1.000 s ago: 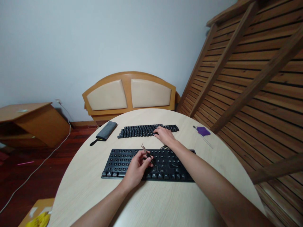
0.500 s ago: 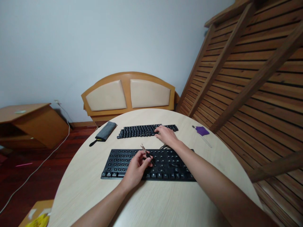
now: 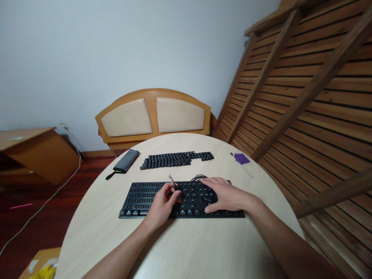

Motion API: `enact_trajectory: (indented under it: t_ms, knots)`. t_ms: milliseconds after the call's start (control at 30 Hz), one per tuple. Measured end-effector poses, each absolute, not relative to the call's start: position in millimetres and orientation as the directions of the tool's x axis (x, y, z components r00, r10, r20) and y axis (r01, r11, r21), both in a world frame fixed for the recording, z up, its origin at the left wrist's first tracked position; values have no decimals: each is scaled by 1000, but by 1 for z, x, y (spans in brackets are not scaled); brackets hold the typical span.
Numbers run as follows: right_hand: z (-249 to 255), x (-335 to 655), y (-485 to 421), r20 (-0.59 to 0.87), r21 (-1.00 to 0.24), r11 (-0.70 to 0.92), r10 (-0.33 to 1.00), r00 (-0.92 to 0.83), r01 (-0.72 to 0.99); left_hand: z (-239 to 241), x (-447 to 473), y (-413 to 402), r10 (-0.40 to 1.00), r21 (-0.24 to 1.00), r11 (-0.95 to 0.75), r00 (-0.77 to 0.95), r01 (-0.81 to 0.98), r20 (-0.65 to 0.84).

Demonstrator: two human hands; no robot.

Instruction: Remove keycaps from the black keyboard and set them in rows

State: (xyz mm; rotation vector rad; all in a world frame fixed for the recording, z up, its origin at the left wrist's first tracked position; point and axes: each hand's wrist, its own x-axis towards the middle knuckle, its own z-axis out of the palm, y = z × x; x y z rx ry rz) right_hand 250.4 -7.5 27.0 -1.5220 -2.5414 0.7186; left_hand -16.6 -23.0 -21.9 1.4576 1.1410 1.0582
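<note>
A black keyboard lies on the round table, most of its keycaps off and its switches bare, with a row of caps along the near edge. My left hand is closed around a slim keycap puller, its thin prongs pointing down at the middle of the keyboard. Over the keyboard's right part, my right hand is spread, thumb and fingers apart, with nothing visible in it. Loose black keycaps are laid out in rows beyond the keyboard, with a gap toward their right side.
On the table, a grey pouch lies at the left. A purple cloth piece and a thin brush-like stick are at the right. The keyboard's cable curls behind it. Wooden slats stand close on the right.
My right hand has come back from the loose keycaps to the keyboard's right part, its fingers now spread. My left hand still holds the puller over the keyboard. The view has turned slightly right.
</note>
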Motion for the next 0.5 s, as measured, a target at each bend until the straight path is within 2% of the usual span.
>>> enact_trajectory:
  t_ms: [100,267,500]
  knots:
    - [18,240,-12,-123,-441,403,858,-499,802,-16,-18,-28,982,983,-111,170,148,85]
    - [1,218,-16,-2,-465,484,837,-548,741,-9,-14,-38,958,973,-190,243,132,154]
    - [-12,202,-20,185,-541,590,779,-599,599,-14,-11,-41,927,919,-308,294,247,232]
